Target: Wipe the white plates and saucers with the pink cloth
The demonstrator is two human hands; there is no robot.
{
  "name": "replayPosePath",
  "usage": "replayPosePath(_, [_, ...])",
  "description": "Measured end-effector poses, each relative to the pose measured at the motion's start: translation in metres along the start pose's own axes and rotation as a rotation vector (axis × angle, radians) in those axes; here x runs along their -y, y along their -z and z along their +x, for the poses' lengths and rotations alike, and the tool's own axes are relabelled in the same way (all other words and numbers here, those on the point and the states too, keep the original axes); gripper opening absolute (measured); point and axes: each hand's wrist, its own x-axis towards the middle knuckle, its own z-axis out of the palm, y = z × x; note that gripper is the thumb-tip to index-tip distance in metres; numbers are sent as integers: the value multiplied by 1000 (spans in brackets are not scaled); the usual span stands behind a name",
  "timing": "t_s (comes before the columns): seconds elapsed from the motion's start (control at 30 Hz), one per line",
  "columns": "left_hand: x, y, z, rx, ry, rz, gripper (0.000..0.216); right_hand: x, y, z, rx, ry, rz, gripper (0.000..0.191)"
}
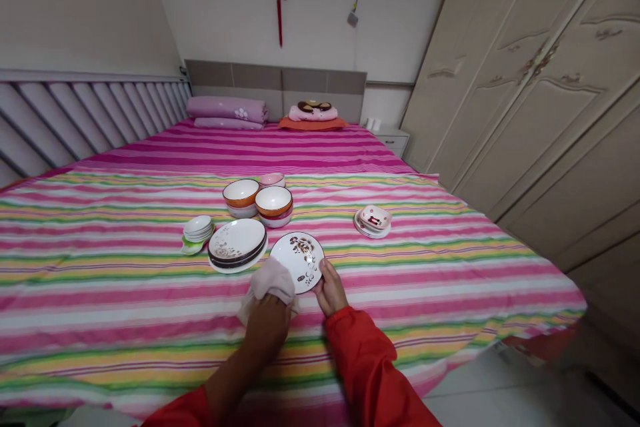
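A round white plate (285,255) with a brown flower pattern and dark rim is held over the striped cloth. My right hand (331,288) grips its right edge, thumb on top and fingers underneath. My left hand (273,312) is closed on a pale cloth (274,280), which touches the plate's lower left edge. Just left of it lies a stack of dark-rimmed plates (238,240) with a similar pattern. Behind them stand stacked bowls, among them a white-and-orange bowl (273,200), another orange bowl (241,193) and a pink bowl (273,179).
Small white dishes (197,227) sit on a green leaf-shaped dish (192,247) at the left. A pink patterned dish (375,217) rests on small plates to the right. The striped cloth (450,280) covers a bed, with a wardrobe (540,80) on the right.
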Motion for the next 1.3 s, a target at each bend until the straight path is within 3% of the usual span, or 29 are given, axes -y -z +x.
replayPosePath(0.17, [-22, -2, 1, 1, -94, -96, 28, 1, 0, 0, 5, 4, -7, 31])
replayPosePath(0.3, [-34, 3, 24, 36, -144, -166, 29, 0, 2, 1, -57, 27, -52, 30])
replayPosePath(0.4, [-38, 6, 47, 34, -157, -188, 29, 0, 2, 1, -28, 27, -43, 25])
replayPosePath(0.57, [-29, 6, 79, 49, -124, -130, 31, -1, 3, 5, -15, 56, -30, 21])
replayPosePath(0.73, [-7, 9, 91, 41, -33, -65, 31, 0, 0, 3, 11, -4, 5, 29])
replayPosePath(0.87, [9, 13, 79, 42, 53, -3, 32, 2, -2, 0, -6, -14, -14, 28])
replayPosePath(1.07, [20, 8, 33, 10, 59, 45, 32, 0, 0, 0, -8, -9, -5, 29])
replayPosePath(1.3, [-5, -5, -2, 21, -79, -42, 26, -1, 0, 0, 11, 6, 2, 30])
